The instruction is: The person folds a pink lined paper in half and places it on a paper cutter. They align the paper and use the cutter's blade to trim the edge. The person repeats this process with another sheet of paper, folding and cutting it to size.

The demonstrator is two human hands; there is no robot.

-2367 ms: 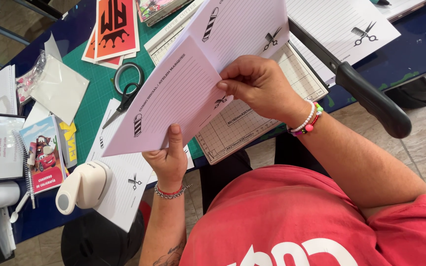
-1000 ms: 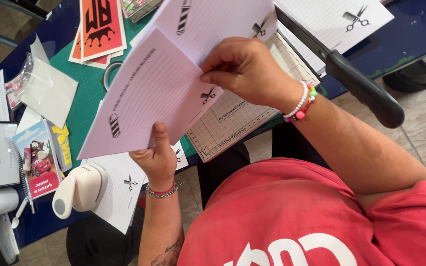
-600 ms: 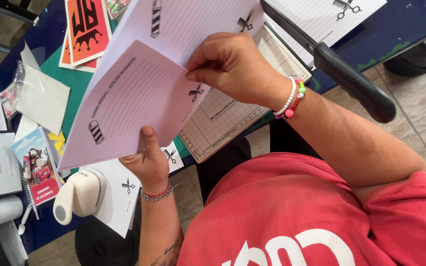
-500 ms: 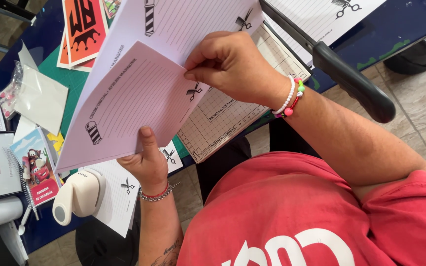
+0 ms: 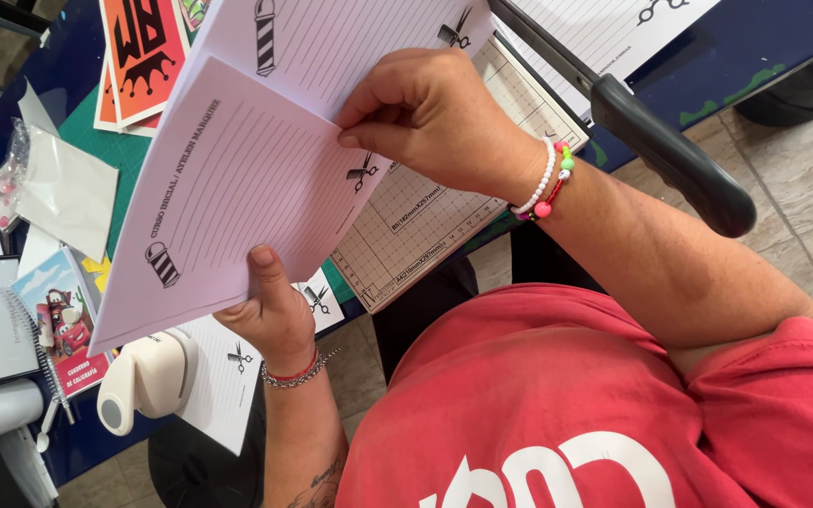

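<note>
the left hand [image 5: 270,315] holds the lower edge of a stack of lined sheets [image 5: 228,188], its grip closed with the thumb on top of the front sheet. the right hand [image 5: 430,118] pinches the right edge of a sheet, fingers closed on it. the sheets are lifted above the bench [image 5: 764,47], in front of the paper cutter [image 5: 425,216] with its black handle [image 5: 670,160]. a white corner punch [image 5: 143,381] lies at the left, near a spiral notebook [image 5: 54,320].
</note>
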